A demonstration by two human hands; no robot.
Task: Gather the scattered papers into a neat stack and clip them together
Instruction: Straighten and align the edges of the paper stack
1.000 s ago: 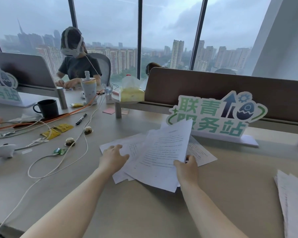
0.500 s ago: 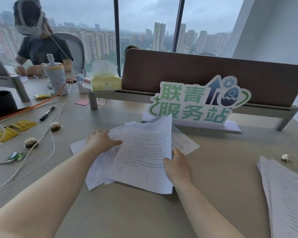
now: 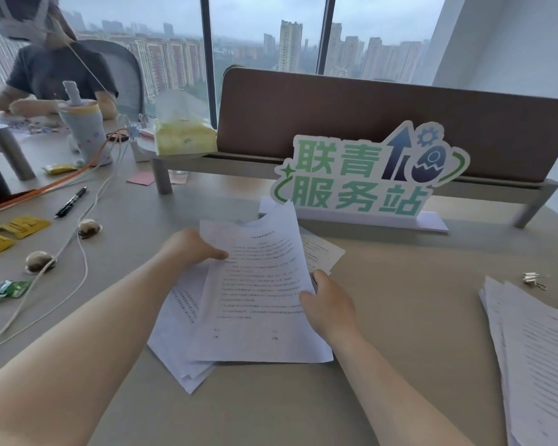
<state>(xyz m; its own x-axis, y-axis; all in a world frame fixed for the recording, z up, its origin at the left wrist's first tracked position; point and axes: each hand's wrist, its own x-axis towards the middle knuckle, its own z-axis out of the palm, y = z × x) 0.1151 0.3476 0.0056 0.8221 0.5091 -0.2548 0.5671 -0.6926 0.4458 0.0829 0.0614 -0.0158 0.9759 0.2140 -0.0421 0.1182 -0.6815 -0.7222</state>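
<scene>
Left hand (image 3: 192, 249) pinching left edge of loose papers (image 3: 258, 294) on desk (image 3: 400, 317), right hand (image 3: 331, 309) gripping right edge, binder clip (image 3: 533, 280) well apart beside second stack (image 3: 535, 355).

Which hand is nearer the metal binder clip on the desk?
Right. The right hand grips the papers' right edge, well left of the binder clip; the left hand is farther left.

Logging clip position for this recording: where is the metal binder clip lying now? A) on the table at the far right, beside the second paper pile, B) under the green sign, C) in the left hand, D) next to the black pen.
A: the binder clip lies on the bare table at the far right, just beyond the top of the second paper pile, with neither hand on it.
</scene>
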